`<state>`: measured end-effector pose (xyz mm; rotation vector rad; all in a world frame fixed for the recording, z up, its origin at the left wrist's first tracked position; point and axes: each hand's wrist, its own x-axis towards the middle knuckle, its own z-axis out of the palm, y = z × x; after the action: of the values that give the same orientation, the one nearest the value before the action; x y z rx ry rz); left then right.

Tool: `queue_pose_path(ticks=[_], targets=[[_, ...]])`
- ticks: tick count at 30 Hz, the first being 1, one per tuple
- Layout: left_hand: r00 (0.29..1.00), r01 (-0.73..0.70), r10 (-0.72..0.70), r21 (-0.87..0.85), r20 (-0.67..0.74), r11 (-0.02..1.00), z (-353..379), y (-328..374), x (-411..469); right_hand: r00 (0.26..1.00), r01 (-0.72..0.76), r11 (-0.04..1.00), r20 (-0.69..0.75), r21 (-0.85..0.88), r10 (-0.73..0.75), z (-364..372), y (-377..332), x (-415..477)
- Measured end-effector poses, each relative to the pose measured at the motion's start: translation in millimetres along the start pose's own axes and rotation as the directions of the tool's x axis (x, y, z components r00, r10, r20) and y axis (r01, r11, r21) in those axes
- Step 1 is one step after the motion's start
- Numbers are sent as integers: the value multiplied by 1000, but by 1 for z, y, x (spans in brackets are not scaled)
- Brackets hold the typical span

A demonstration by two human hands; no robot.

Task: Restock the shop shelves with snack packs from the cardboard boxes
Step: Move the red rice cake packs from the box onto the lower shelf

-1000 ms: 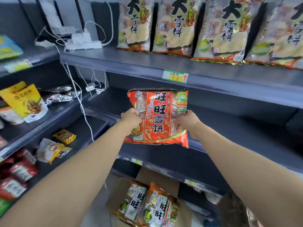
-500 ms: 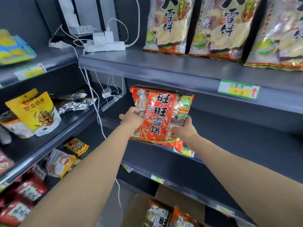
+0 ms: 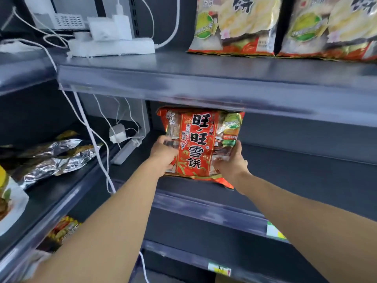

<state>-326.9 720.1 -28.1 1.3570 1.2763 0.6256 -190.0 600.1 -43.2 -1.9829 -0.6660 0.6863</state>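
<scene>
The left hand (image 3: 164,155) is gripping the red snack pack (image 3: 201,146) by its left side while the right hand (image 3: 231,162) is clamping its right, the pack standing upright near the middle shelf (image 3: 306,180)'s left end, seemingly resting there.

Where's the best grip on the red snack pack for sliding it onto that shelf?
Grip the red snack pack at its two lower side edges, coming from the front, as the left hand and right hand do. It stands upright and wide, its top tucked under the upper shelf, so only the lower sides are probably reachable.
</scene>
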Motion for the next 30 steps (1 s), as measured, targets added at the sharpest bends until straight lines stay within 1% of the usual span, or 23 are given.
queue_pose_path(ticks=[2,5,9,13,16,19,24,30], targets=[[1000,-26,26,-11,4,1000,-1,-6,20,998,52,999,-36,-1,-52,11,0,8],[997,-76,77,-46,21,996,-2,-4,48,991,93,995,-98,-20,-95,26,-5,27],[990,-129,132,-64,40,990,-1,3,78,981,98,995,-169,2,-96,42,-14,53],[983,-167,173,-94,67,982,2,7,102,968,160,987,-199,18,-153,53,-14,72],[972,-223,227,-60,66,973,9,6,116,963,166,986,-221,33,-155,61,-9,80],[965,-260,260,-4,31,966,17,3,122,954,193,980,-241,41,-178,64,-4,86],[967,-252,251,-27,-48,967,17,-2,125,945,264,962,-215,64,-245,63,-4,86],[974,-221,224,-57,46,974,15,-1,106,958,271,962,-112,43,-265,56,-4,75]])
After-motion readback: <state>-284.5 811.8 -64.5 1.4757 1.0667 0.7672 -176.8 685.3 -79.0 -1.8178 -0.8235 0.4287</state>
